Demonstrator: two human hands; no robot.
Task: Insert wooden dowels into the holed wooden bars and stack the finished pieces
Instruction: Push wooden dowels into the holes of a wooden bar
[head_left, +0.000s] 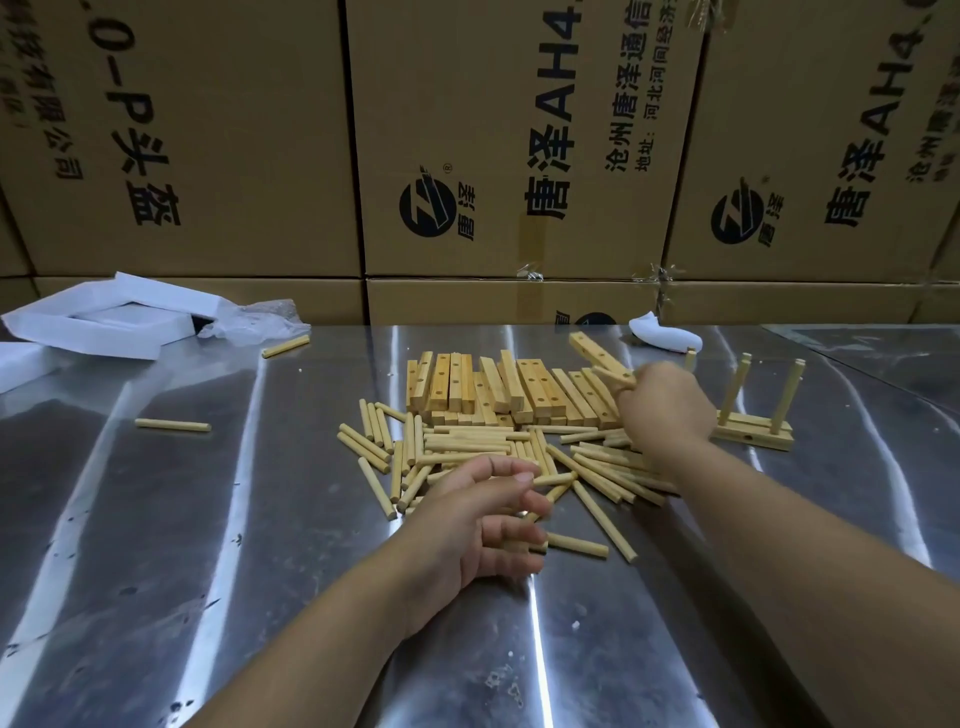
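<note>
Two hands busy. Right hand (660, 400), fingers clamped on a holed bar (597, 356), holds it above the bar pile (493, 389) at 12 o'clock. Left hand (478, 525), fingers curled round dowels (553, 479) at the heap (467, 447). Finished piece (753, 434) at 2 o'clock. Pick-up step; next, line a dowel up with a hole.

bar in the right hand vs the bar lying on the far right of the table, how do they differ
The held bar is lifted and tilted, gripped by the right hand; the far-right bar lies flat on the table, untouched. The held bar's visible holes are empty; the far-right bar has dowels standing upright in it. Both are pale wooden bars with drilled holes.
</note>
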